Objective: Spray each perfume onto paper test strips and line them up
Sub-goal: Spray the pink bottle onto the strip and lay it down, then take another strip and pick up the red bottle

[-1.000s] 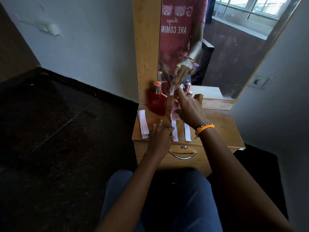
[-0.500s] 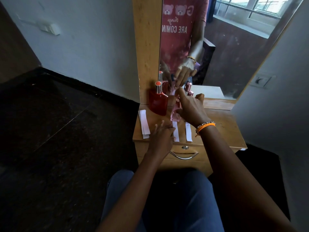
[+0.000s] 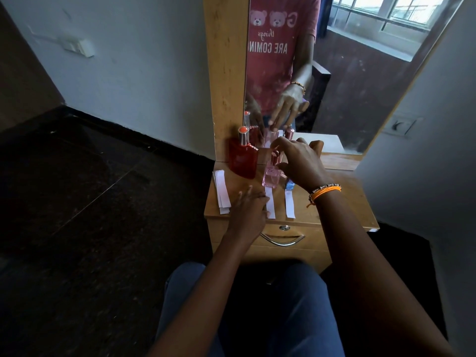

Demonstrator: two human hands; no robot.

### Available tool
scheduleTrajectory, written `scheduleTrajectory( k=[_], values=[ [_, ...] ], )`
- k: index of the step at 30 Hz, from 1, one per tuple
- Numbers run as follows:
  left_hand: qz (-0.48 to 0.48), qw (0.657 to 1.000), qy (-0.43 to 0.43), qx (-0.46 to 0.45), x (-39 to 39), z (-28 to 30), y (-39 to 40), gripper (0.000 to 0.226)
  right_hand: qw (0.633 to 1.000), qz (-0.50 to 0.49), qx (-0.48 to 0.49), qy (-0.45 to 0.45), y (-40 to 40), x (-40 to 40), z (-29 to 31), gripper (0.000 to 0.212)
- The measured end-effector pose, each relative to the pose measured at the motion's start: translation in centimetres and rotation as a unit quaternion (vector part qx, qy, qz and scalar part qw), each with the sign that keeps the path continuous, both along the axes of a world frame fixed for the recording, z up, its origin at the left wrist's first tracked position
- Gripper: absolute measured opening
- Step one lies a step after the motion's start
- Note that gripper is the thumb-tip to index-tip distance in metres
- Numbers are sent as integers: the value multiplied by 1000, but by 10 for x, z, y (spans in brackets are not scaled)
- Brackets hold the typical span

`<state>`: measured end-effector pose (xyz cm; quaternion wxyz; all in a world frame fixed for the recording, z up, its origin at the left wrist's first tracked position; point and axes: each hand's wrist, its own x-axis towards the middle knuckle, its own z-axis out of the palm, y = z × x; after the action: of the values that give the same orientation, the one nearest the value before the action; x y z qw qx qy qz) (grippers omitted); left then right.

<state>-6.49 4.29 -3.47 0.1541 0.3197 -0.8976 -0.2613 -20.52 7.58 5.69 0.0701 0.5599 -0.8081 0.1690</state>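
Note:
A pink perfume bottle (image 3: 271, 177) stands on the wooden dresser top (image 3: 342, 202), at the far end of a white paper strip (image 3: 270, 206). My right hand (image 3: 300, 162) curls around the bottle's neck and sprayer from the right. A second strip (image 3: 290, 205) lies parallel to the right, with a small blue item (image 3: 289, 185) at its far end, mostly hidden by my wrist. My left hand (image 3: 248, 210) rests flat on the dresser with its fingers apart, touching the left edge of the first strip. A tall red perfume bottle (image 3: 243, 162) stands at the back left.
A stack of unused strips (image 3: 222, 193) lies at the dresser's left edge. A mirror (image 3: 334, 73) rises behind the bottles and reflects my hands. A drawer with a metal handle (image 3: 282, 240) sits below the top. Dark floor lies to the left.
My right hand has shifted slightly right and up, uncovering the body of the pink bottle, which now stands at the head of the strip. My left hand has stayed flat.

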Motion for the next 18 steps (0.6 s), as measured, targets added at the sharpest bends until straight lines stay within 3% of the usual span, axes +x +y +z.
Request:
scheduleTrajectory(
  k=[2,5,8,12,18],
  values=[
    [-2,1000,14,-11,1,3,2,38,999,-24,-12,28,4,6,6,45],
    [26,996,80,-37,8,13,4,35,992,-48,-115,34,10,31,9,39],
    [103,984,135,-56,28,21,-2,36,979,4,-161,-128,12,65,-7,23],
    [209,969,129,14,59,22,-21,42,968,-16,-83,-238,0,91,-43,17],
    [178,980,56,66,67,4,-32,42,927,-84,-82,-356,-25,106,-67,18]
  ],
)
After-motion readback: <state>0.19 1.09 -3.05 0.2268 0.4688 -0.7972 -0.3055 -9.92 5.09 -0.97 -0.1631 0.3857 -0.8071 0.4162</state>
